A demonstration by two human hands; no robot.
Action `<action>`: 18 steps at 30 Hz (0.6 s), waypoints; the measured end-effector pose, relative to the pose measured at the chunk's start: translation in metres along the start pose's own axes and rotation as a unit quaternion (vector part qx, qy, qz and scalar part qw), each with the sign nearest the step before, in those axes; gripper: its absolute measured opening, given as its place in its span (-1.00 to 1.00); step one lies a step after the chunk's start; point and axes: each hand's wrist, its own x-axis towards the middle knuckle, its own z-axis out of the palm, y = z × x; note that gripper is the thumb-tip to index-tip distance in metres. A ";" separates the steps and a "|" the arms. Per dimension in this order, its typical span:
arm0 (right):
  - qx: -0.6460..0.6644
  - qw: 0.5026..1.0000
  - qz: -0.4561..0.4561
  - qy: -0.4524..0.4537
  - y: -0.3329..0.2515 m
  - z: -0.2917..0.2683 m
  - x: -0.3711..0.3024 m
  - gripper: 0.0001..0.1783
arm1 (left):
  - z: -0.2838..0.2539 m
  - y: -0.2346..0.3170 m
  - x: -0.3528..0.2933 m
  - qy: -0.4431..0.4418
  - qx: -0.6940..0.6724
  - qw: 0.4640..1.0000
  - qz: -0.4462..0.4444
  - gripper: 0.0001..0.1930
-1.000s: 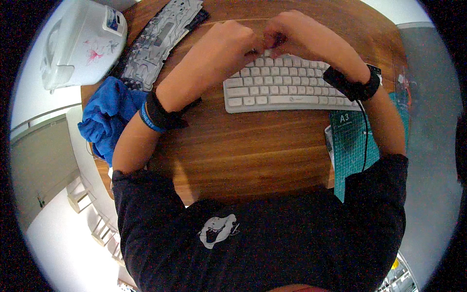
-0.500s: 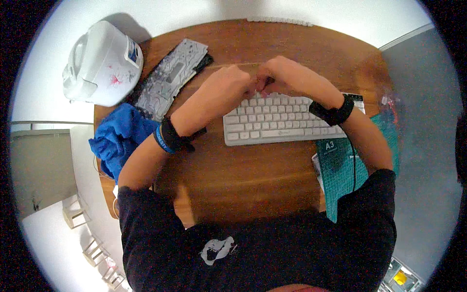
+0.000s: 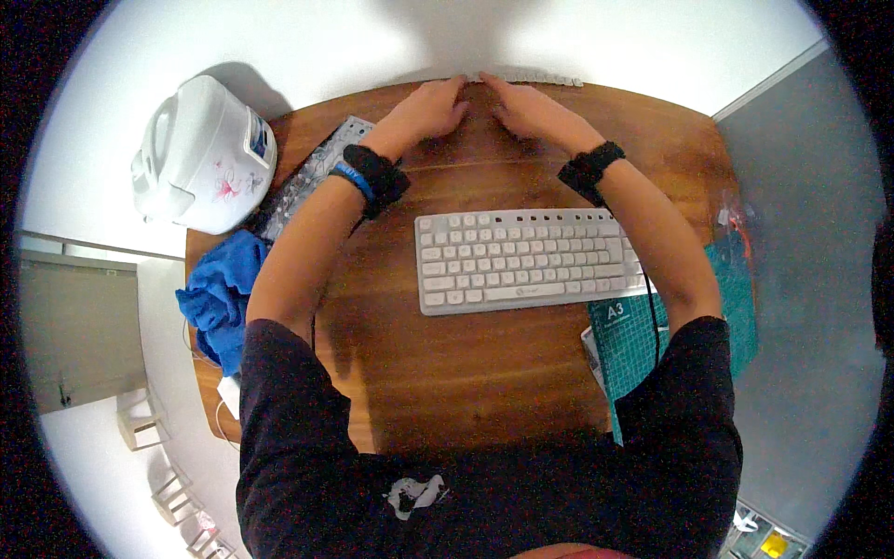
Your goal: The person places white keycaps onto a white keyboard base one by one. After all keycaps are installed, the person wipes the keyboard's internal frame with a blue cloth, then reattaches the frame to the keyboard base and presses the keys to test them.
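A white keyboard [image 3: 521, 264] lies at the middle of the wooden table, and several dark gaps show in its top row where keycaps are off. At the table's far edge stands a row of small white keycaps [image 3: 545, 80]. My left hand [image 3: 430, 114] reaches to the left end of that row, index finger stretched forward and thumb apart from it. Beside it my right hand [image 3: 533, 110] has its index fingertip at the same end of the row, its other fingers bent loosely. No held thing shows in either hand. Both wrists wear black bands.
A white rice cooker [image 3: 212, 158] stands at the back left, with a grey patterned keyboard-like board [image 3: 303, 186] partly behind my left arm. A blue cloth [image 3: 223, 298] lies at the left edge. The green cutting mat [image 3: 629, 349] sits at the right, partly under the white keyboard.
Both hands have moved away from above the white keyboard's top row to the row of keycaps at the far edge. The keyboard's top row now shows. The whole view has shifted slightly.
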 end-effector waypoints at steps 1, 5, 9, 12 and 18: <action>-0.004 1.000 0.009 -0.018 0.002 -0.001 0.003 -0.35 | 0.000 0.001 0.005 0.007 -0.009 1.000 -0.009 -0.59; 0.006 1.000 -0.023 0.004 -0.006 -0.004 0.008 -0.39 | 0.002 -0.002 0.014 0.036 0.007 0.999 0.016 -0.63; 0.003 0.997 -0.075 0.028 0.007 -0.002 0.000 -0.49 | -0.011 0.014 0.007 0.070 0.046 0.995 0.053 -0.66; -0.008 0.985 -0.153 0.073 0.001 -0.003 -0.028 -0.59 | -0.021 0.018 -0.015 0.016 0.040 0.998 0.043 -0.67; -0.058 0.986 -0.153 0.029 -0.020 -0.008 -0.092 -0.69 | -0.044 0.065 -0.062 -0.052 0.004 0.998 0.022 -0.83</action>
